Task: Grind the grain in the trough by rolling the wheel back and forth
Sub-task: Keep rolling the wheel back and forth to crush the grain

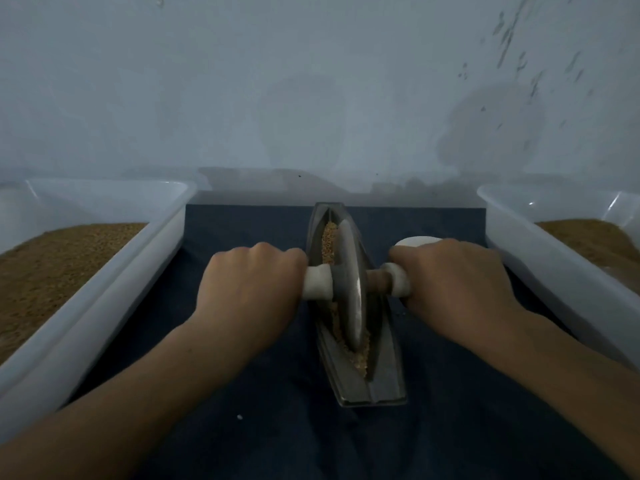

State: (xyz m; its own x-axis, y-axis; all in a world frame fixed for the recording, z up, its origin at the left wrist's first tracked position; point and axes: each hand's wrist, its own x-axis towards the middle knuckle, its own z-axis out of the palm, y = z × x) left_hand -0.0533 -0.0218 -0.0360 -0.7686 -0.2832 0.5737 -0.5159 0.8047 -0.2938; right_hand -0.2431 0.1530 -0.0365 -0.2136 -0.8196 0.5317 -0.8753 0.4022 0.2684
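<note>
- We count two hands, both on the tool: the left hand is curled tight, knuckles up, round the left grip, a white sleeve on the left side of the wheel
- The right hand is clamped the same way round the right grip, so we have two white grips, one per hand
- One wheel, a grey metal disc, stands on edge in the trough, roughly midway along it and leaning a little
- One axle passes through the wheel; a brown stretch of it shows between the disc and the right grip
- One trough, grey, narrow and boat-shaped, lies on the cloth running near to far, between the two tubs
- The grain lies in the trough's groove, showing both beyond the wheel and on its near side
- Two white plastic tubs: the left tub and the right tub, each holding a bed of brown granular fill
- One dark blue cloth lies under the trough and both forearms
- One pale rounded object sits just beyond the right hand, partly hidden; we cannot tell what it is
- One small white speck lies on the cloth, near and left of the trough
</note>
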